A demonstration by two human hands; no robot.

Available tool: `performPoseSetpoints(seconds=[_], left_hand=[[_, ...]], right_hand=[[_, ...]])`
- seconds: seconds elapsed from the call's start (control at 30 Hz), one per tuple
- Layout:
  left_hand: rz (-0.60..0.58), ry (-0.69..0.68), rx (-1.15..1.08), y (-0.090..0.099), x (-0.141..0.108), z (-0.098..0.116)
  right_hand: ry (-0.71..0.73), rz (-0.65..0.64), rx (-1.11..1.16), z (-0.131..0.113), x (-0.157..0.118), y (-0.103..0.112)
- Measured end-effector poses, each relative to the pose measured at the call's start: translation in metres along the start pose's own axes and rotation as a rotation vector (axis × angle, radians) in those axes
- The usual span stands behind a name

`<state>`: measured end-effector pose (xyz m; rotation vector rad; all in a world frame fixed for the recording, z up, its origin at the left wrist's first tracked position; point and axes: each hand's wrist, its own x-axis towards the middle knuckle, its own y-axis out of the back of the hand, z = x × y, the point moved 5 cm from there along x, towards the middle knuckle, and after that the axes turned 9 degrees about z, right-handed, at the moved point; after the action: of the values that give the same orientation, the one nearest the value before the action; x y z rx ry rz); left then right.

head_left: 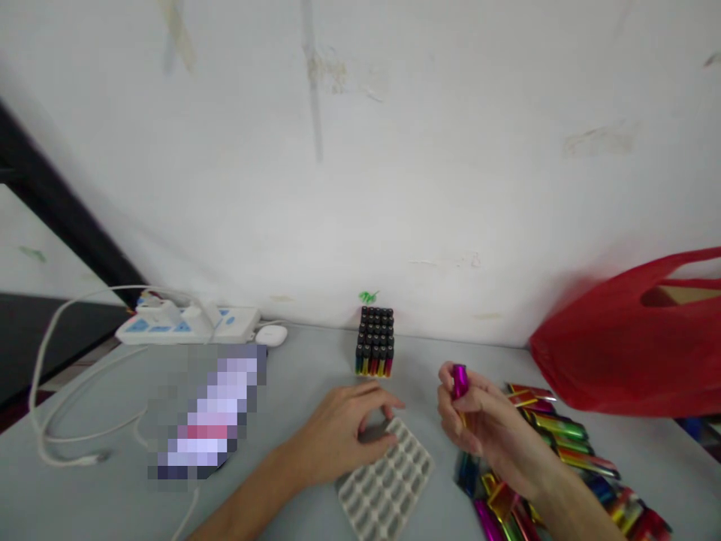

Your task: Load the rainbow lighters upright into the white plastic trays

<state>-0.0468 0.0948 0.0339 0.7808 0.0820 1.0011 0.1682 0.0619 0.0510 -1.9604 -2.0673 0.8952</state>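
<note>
My right hand (484, 424) is closed around a shiny purple tube (460, 381), held upright above the table with its top end showing; the lower part is hidden by the fingers. My left hand (352, 428) rests at the upper corner of a pale grey tray (388, 481) with rows of small hollows. Its thumb lies over the tray's edge, and the fingers are bent but apart from the thumb, with nothing visible between them. Behind the left hand stands a tight block of small black-topped cylinders (375, 338) with multicoloured lower parts.
Shiny multicoloured tubes (563, 428) lie piled under and beside my right forearm. A red plastic bag (631, 346) sits at the right against the wall. On the left are a white power strip (236, 324), a small white case (271, 335), a blurred-out device (211, 421) and loose white cables.
</note>
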Motion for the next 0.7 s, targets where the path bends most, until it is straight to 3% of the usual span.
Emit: performPoseSetpoints(seconds=[0.13, 0.37, 0.5, 0.7], left_hand=[[-0.033, 0.036, -0.063, -0.002, -0.004, 0.001], [-0.188, 0.072, -0.235, -0.012, -0.009, 0.007], [-0.189, 0.110, -0.282, -0.010, -0.008, 0.004], [-0.210, 0.131, -0.294, -0.011, -0.010, 0.003]], right_hand=[[-0.088, -0.085, 0.079, 0.002, 0.001, -0.005], [-0.040, 0.113, -0.088, 0.006, 0.004, 0.002], [-0.024, 0.091, -0.096, 0.010, 0.005, 0.001], [-0.196, 0.068, -0.125, 0.024, 0.007, 0.004]])
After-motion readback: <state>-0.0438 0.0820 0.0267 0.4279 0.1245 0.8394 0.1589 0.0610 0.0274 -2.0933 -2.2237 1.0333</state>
